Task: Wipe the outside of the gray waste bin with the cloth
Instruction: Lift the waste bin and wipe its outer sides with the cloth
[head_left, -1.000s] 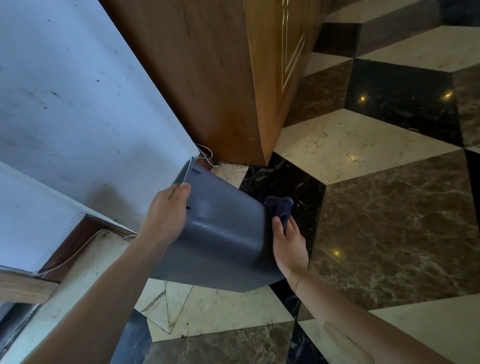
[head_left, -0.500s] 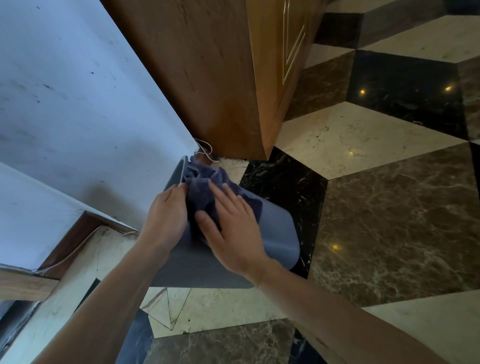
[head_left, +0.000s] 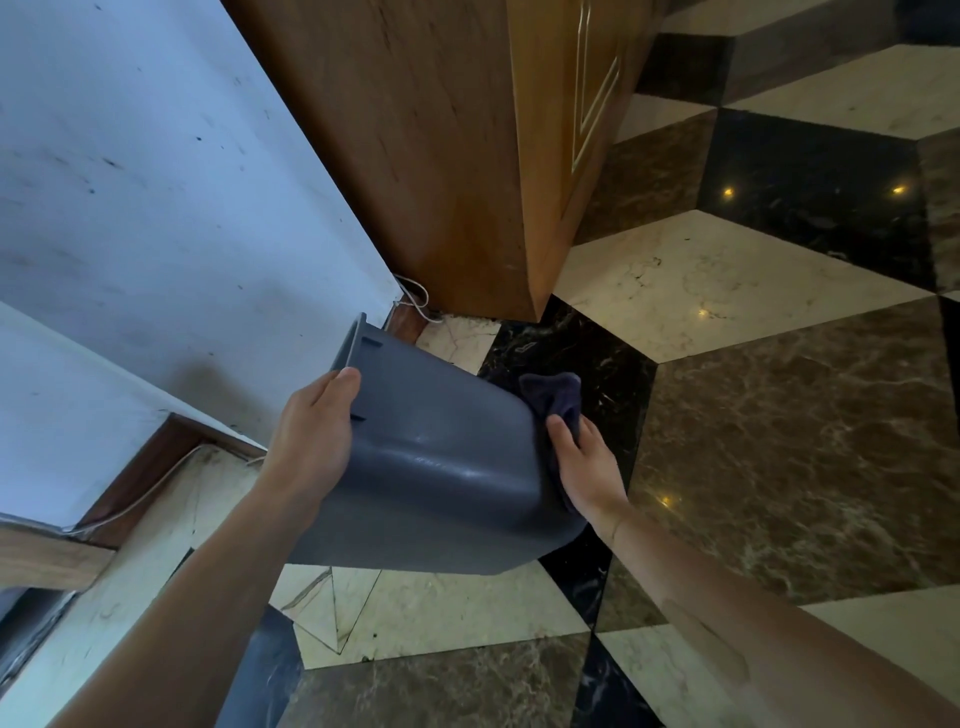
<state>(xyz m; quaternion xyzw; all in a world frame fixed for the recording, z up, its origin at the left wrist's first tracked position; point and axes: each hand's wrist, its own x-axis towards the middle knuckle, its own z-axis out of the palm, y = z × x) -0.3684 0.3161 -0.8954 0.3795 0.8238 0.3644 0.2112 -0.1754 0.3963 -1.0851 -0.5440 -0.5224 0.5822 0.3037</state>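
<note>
The gray waste bin (head_left: 441, 457) is held off the floor and tilted, its rim toward the wall and its base toward me. My left hand (head_left: 311, 436) grips the bin near its rim on the left side. On the bin's right side, my right hand (head_left: 587, 467) presses a dark blue cloth (head_left: 553, 397) against the wall of the bin. Part of the cloth bunches up above my fingers; the rest is hidden behind the bin's edge.
A wooden cabinet (head_left: 467, 156) stands just behind the bin. A white wall (head_left: 156, 182) with a brown skirting board (head_left: 150, 467) runs along the left. A thin white cord (head_left: 415, 299) lies at the wall corner. Marble floor tiles (head_left: 753, 441) spread to the right.
My right hand has slid the cloth from the bin's upper face near the rim down over to its right side. The bin stays tilted in my left hand.
</note>
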